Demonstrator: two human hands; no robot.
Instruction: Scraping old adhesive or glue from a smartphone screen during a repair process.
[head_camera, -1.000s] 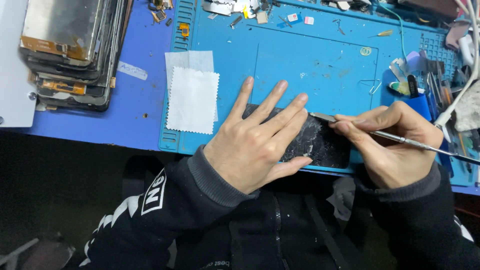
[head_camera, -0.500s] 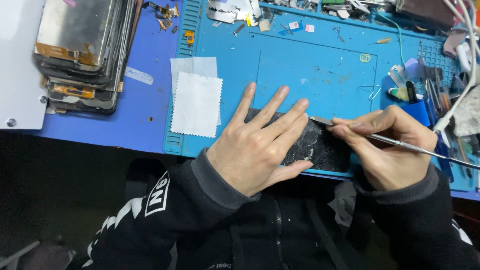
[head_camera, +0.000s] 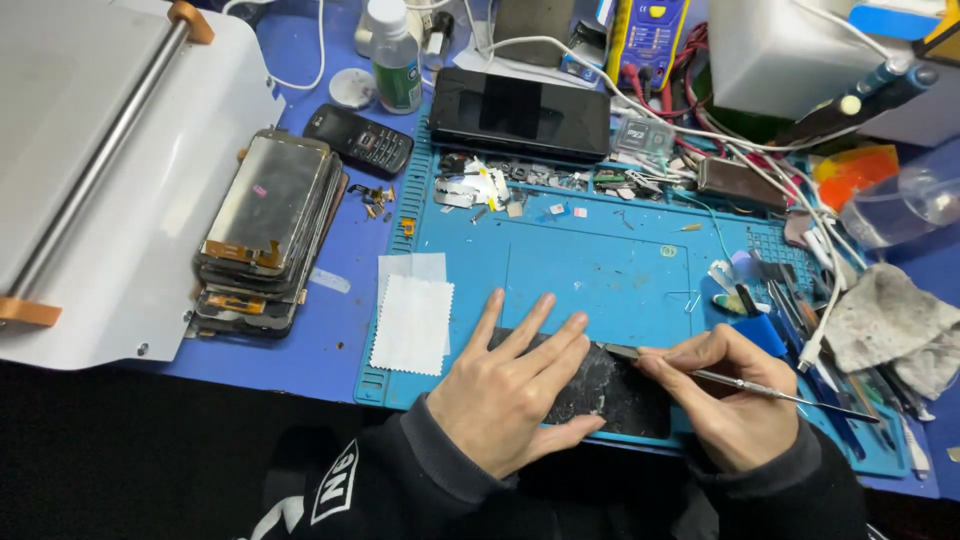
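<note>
**Both hands on a cracked phone at the mat's near edge**

Left hand (head_camera: 515, 395) lies flat with its fingers spread wide, palm down, pressing on the left part of a dark phone (head_camera: 620, 392). That phone rests on the blue mat (head_camera: 600, 270), close to the edge nearest the person, and sits between the two hands; its surface looks scuffed and speckled grey. Right hand (head_camera: 730, 405) is just beside the phone's right end, fingers pinched together around a thin metal tool (head_camera: 770, 388). The tool's flat tip touches the phone's upper edge, near the left hand's fingertips, while its shaft runs out to the right over the mat.

Left of the left hand, a white cloth (head_camera: 413, 322) lies partly on the mat. Farther left, a stack of screens (head_camera: 265, 230) rests on the blue table, next to a white machine (head_camera: 110, 190). A small keypad phone (head_camera: 358, 139) and a clear bottle (head_camera: 397, 68) stand behind the stack. At the mat's far edge lies a black tablet (head_camera: 520, 112). A grey rag (head_camera: 885, 318) lies at the right, well apart from the hands.
</note>
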